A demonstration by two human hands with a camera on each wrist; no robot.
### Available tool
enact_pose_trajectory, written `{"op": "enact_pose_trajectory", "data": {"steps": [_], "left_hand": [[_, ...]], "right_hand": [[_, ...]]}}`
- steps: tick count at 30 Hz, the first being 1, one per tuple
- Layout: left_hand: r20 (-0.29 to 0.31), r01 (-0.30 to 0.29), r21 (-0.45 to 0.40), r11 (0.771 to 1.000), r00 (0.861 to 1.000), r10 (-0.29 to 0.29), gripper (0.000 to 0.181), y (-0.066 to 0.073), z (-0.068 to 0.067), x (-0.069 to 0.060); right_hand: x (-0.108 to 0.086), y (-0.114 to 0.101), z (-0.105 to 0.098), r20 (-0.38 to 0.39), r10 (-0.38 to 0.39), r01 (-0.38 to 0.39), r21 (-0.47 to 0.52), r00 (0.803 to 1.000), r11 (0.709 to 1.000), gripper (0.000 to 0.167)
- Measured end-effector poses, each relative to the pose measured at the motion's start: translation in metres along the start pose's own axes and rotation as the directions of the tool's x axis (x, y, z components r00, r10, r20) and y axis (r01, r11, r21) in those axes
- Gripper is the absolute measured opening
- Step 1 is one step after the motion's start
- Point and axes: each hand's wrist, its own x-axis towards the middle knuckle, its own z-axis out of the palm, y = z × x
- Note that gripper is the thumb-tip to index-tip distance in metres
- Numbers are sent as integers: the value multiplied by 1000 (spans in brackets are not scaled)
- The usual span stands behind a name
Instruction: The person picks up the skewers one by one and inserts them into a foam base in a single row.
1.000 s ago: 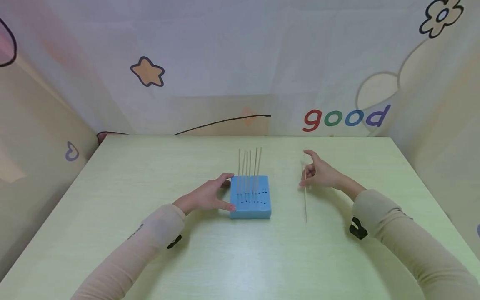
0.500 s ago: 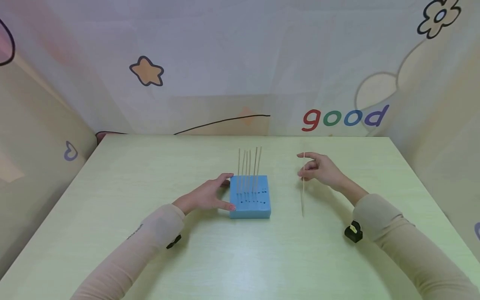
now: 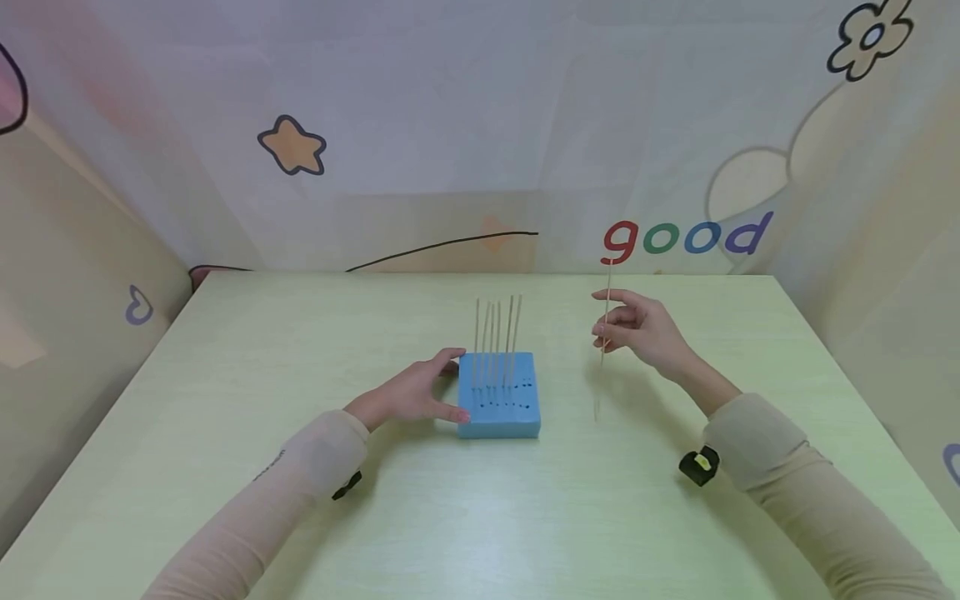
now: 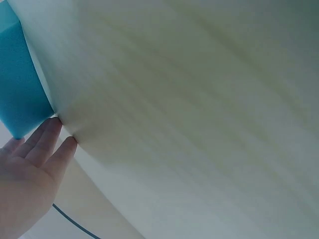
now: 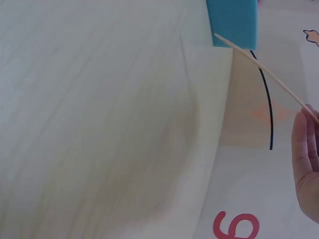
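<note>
A blue foam block (image 3: 499,428) lies on the table near the middle, its top dotted with small dark holes. Several thin wooden skewers (image 3: 476,333) stand in it, some slightly tilted. My left hand (image 3: 414,392) holds the block by its left side, thumb at the front and fingers towards the back corner. To the right of the block, my right hand (image 3: 651,335) pinches one more skewer (image 5: 264,69) between thumb and fingers. This skewer hangs nearly upright above the table in the head view, and its pointed lower end shows in the right wrist view.
The pale table (image 3: 300,350) ends at a back edge against a printed cloth (image 3: 435,108) with a star, a flower and the word "good". More cloth hangs at the left and right sides. Black straps with small devices (image 3: 699,466) sit at both wrists.
My right hand has lifted the skewer off the table and its fingers have closed up around it. The left hand and the block have stayed in place.
</note>
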Motion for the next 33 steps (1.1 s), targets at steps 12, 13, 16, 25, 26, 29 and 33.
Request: {"op": "enact_pose_trajectory", "data": {"steps": [12,13,16,25,26,29,33], "left_hand": [[3,-12,-7,1000,1000,12,97,-1,1,-1],[2,-11,-8,1000,1000,11,97,0,1,-1],[0,-5,-10,1000,1000,5,96,1,1,-1],[-3,5,3,1000,1000,-5,96,1,1,0],[-3,4,3,1000,1000,-4,96,1,1,0],[-4,2,2,1000,1000,-2,96,1,1,-1],[-2,3,-5,1000,1000,-3,97,2,0,-1]], "right_hand": [[-6,-23,17,-133,-121,133,87,984,987,52],[-7,-25,18,-137,-123,136,84,983,987,52],[-9,-32,22,-141,-135,147,76,981,986,53],[-12,-49,31,-130,-215,223,53,968,973,51],[-12,-50,32,-125,-229,237,51,965,970,51],[-12,-54,36,-112,-270,277,52,956,959,50],[-11,-57,42,-103,-317,324,49,943,945,49]]}}
